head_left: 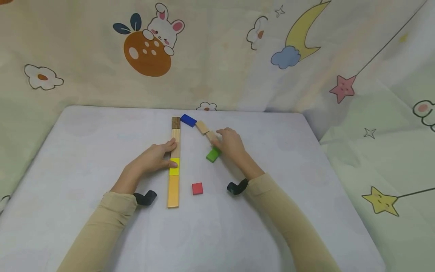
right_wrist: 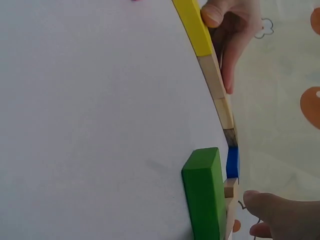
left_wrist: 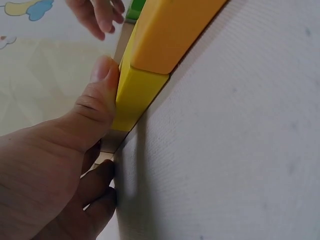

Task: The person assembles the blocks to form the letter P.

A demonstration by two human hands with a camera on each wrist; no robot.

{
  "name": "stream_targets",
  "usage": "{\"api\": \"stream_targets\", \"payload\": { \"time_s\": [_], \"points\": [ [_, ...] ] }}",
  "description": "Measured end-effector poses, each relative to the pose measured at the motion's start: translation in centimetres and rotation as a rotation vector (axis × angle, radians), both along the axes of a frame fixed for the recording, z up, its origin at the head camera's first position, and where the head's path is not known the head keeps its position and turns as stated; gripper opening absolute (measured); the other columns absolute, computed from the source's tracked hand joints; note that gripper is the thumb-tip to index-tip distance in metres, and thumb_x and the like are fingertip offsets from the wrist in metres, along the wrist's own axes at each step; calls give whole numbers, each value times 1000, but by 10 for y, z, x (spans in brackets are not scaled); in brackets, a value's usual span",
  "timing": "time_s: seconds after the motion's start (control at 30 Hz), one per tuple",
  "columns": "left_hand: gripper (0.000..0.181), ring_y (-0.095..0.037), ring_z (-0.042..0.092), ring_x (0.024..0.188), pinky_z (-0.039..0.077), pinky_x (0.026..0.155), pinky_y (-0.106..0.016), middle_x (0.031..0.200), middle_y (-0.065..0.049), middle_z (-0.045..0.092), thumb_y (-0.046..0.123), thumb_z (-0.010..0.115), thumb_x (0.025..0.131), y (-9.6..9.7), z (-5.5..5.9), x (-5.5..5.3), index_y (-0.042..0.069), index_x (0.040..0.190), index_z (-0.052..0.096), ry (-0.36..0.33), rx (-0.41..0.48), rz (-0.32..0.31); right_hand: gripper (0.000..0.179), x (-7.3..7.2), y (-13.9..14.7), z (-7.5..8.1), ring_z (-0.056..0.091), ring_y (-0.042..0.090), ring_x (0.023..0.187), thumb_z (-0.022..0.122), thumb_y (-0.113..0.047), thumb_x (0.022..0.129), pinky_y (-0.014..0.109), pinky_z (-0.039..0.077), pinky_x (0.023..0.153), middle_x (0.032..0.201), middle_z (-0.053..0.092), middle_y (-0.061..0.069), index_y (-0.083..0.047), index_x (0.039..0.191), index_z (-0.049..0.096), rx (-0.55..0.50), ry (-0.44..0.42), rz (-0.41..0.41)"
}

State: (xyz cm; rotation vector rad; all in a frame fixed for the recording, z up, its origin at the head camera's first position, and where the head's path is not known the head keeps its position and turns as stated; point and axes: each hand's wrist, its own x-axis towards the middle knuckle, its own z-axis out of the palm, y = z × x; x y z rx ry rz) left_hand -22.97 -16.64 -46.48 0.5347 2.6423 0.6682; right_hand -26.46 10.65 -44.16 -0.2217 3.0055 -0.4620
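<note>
A straight row of flat blocks runs away from me: orange (head_left: 173, 192) nearest, yellow (head_left: 174, 172), two pale wooden ones, then a dark brown block (head_left: 176, 122). My left hand (head_left: 149, 158) lies along the row's left side, its thumb resting on the yellow block and its forefinger touching a pale one. From the far end a slanting line continues right: a blue block (head_left: 188, 120), two pale wooden blocks (head_left: 202, 127) and a green block (head_left: 213, 155). Beside the nearer pale block hovers my right hand (head_left: 234, 145), fingers loosely bent with nothing visible in them.
A small red block (head_left: 197, 188) lies alone right of the orange one. Both wrists carry black camera mounts (head_left: 146, 198). The white tabletop (head_left: 272, 226) ends at a back edge, with a patterned cloth (head_left: 217, 56) hanging behind it.
</note>
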Motion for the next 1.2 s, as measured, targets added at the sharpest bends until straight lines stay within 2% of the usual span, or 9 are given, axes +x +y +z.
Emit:
{"api": "stream_targets", "payload": {
  "time_s": [0.1, 0.2, 0.4, 0.57, 0.73, 0.83, 0.93, 1.07, 1.2],
  "points": [
    [92, -30, 23, 144, 28, 115, -47, 158, -6, 18, 47, 73, 78, -4, 2, 1, 11, 150, 26, 3, 7, -6, 51, -14, -8, 1, 58, 23, 114, 62, -41, 91, 37, 49, 98, 124, 62, 10, -10, 131, 57, 32, -54, 15],
    [91, -30, 24, 144, 28, 115, -47, 158, -6, 18, 46, 73, 78, -4, 2, 1, 12, 149, 27, 2, 11, 3, 49, -19, -13, -1, 60, 19, 104, 63, -37, 90, 33, 52, 92, 119, 65, 8, -9, 131, 58, 39, -89, 20],
    [92, -30, 25, 144, 29, 115, -47, 158, -5, 19, 47, 73, 78, -2, -1, 0, 12, 149, 27, 12, 9, 10, 49, -17, -14, -4, 57, 16, 89, 67, -31, 89, 29, 54, 82, 107, 68, 7, -7, 130, 58, 13, -99, -21],
    [92, -30, 25, 144, 29, 115, -47, 158, -6, 19, 47, 73, 78, -3, 1, -1, 12, 149, 27, 12, 13, 1, 47, -16, -15, -5, 57, 16, 85, 67, -32, 88, 25, 52, 72, 96, 67, 5, -7, 128, 60, 45, -84, -26],
    [92, -30, 24, 144, 29, 115, -47, 158, -6, 18, 46, 73, 78, -3, 1, 0, 11, 149, 27, 7, 21, -3, 50, -19, -18, -3, 59, 19, 96, 63, -39, 90, 32, 53, 86, 111, 67, 9, -6, 128, 60, 84, -38, -4],
    [93, -30, 24, 144, 29, 115, -47, 158, -6, 18, 47, 73, 78, -7, 1, 0, 11, 150, 27, 6, 22, 5, 55, -30, -28, -1, 58, 21, 107, 61, -46, 90, 35, 51, 95, 121, 64, 10, -8, 129, 59, 119, -15, 20],
    [92, -30, 24, 144, 29, 115, -47, 158, -6, 19, 47, 73, 78, -8, 1, 0, 11, 149, 28, 7, 28, 9, 59, -42, -41, 0, 58, 21, 108, 60, -52, 88, 35, 51, 96, 121, 63, 9, -10, 130, 59, 159, -25, 39],
    [90, -29, 25, 144, 28, 115, -46, 158, -6, 20, 46, 73, 78, -7, 1, 1, 11, 148, 29, 4, 41, 4, 48, -54, -50, -2, 60, 18, 89, 61, -48, 89, 30, 54, 78, 102, 67, 6, -8, 115, 66, 174, -41, 45],
    [90, -28, 25, 144, 29, 115, -45, 158, -4, 19, 47, 72, 78, -6, 2, 1, 12, 149, 29, 3, 30, 3, 34, -60, -53, -4, 55, 16, 71, 62, -41, 90, 25, 47, 59, 81, 63, 2, -8, 97, 69, 153, -63, 26]
  ]
}}
